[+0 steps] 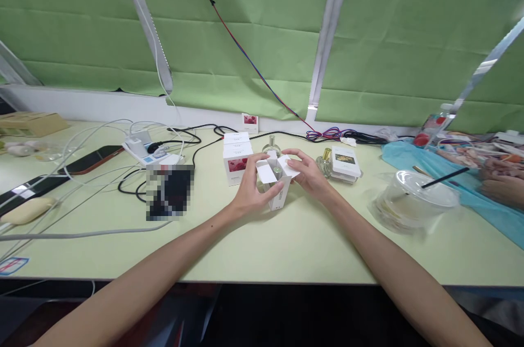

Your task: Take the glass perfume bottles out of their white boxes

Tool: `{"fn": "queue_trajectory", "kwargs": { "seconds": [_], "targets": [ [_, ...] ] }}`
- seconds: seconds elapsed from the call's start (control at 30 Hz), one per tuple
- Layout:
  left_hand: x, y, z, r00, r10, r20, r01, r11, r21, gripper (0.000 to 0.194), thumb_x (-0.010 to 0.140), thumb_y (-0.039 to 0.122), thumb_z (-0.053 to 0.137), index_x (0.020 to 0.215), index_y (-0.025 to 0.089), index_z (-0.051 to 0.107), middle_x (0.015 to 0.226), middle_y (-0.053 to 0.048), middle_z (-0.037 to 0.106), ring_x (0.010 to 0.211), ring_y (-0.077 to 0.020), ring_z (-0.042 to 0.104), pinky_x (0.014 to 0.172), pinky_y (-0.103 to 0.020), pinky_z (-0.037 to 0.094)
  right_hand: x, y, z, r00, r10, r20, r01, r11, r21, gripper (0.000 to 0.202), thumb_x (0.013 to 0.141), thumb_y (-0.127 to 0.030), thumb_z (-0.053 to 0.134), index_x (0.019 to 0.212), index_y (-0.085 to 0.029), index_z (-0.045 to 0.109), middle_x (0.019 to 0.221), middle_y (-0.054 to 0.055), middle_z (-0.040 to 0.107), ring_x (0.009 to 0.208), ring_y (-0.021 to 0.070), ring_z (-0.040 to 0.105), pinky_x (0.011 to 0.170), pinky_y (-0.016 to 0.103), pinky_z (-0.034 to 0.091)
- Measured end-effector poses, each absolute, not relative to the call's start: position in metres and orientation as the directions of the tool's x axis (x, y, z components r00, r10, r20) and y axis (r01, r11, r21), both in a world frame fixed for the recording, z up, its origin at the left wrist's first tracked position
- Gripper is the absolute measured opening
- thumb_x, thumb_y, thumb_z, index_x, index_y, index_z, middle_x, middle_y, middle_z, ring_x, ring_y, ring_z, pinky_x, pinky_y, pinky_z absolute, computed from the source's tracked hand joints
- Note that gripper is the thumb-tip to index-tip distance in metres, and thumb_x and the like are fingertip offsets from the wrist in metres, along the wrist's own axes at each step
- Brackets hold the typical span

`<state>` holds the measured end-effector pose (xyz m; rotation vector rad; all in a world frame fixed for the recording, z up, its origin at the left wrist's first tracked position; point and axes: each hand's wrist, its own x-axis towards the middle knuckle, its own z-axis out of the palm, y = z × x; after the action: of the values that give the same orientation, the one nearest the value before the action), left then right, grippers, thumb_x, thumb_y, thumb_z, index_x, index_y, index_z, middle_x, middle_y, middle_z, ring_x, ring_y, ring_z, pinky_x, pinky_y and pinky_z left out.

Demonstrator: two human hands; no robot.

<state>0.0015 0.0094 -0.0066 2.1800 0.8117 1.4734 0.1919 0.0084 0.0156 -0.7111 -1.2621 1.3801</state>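
Note:
Between my hands stands a small white carton (277, 201) with its top flaps spread apart. The silvery cap of a bottle (278, 173) shows inside it. My left hand (254, 187) grips the carton's left side, thumb at the front. My right hand (308, 173) holds the right side, with fingers on a flap. Just behind the carton is a clear glass perfume bottle (271, 145). White boxes with a red flower picture (237, 164) stand to the left. On the right, a gold-capped perfume bottle (324, 163) is beside a white box with a yellow picture (344, 162).
A lidded plastic cup with a black straw (415, 202) stands at right, near a blue plastic sheet (401, 159) and another person's hand (505, 178). Cables, a power strip (153, 157) and phones (92, 159) lie on the left. A small card (250, 122) leans at the back.

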Motion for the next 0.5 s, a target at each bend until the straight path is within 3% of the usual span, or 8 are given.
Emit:
{"fn": "queue_trajectory", "kwargs": {
  "seconds": [0.5],
  "targets": [
    [0.0013,0.0105,-0.0043,0.24,0.616,0.75,0.247,-0.786,0.566,0.049,0.086,0.05,0.067,0.124,0.031,0.043,0.124,-0.01,0.051,0.115,-0.0285,0.054,0.098,-0.051,0.047,0.191,0.0086,0.0157,-0.277,0.927,0.252,-0.341,0.15,-0.928,0.046,0.078,-0.046,0.075,0.117,-0.026,0.063,0.073,-0.004,0.056,0.059,0.0102,0.049,0.054,0.023,0.039]
  ]
}}
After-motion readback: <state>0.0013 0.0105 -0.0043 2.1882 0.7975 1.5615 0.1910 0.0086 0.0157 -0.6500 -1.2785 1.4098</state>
